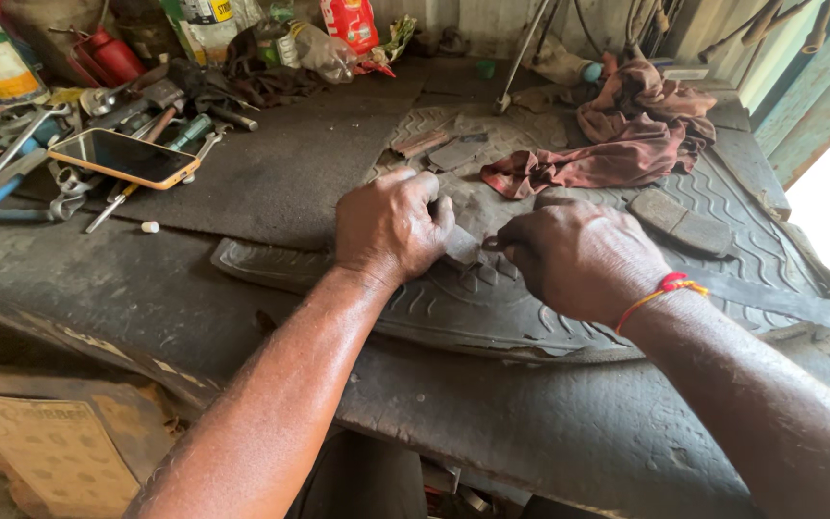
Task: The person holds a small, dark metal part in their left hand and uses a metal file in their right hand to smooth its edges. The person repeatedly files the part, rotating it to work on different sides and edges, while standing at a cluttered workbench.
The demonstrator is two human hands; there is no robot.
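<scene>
The left hand (pixel 388 229) is held knuckles-up over the worn tyre section (pixel 492 308), with the fingers curled down and closed on a small flat dark rubber piece (pixel 461 246), which is pressed against the tread. The left forearm is extended from the lower left of the view, across the edge of the workbench (pixel 146 288). The right hand (pixel 583 259) is positioned just beside the left, also knuckles-up, with the fingers bent inward toward the same rubber piece. What is gripped in the right hand cannot be told, as the fingertips are hidden beneath the knuckles; a small dark object is seen at its thumb side. A red and orange thread band (pixel 663 288) is worn on the right wrist.

The rubber piece is located between the two hands, on the near part of the tyre section. Its visible surface is grey-black, flat and dusty. The tyre section is laid flat on the bench, with wavy tread grooves across its surface.

A reddish-brown rag (pixel 617 144) is lying on the far part of the tyre section. A smartphone (pixel 125 158) is resting among hand tools at the left.
</scene>
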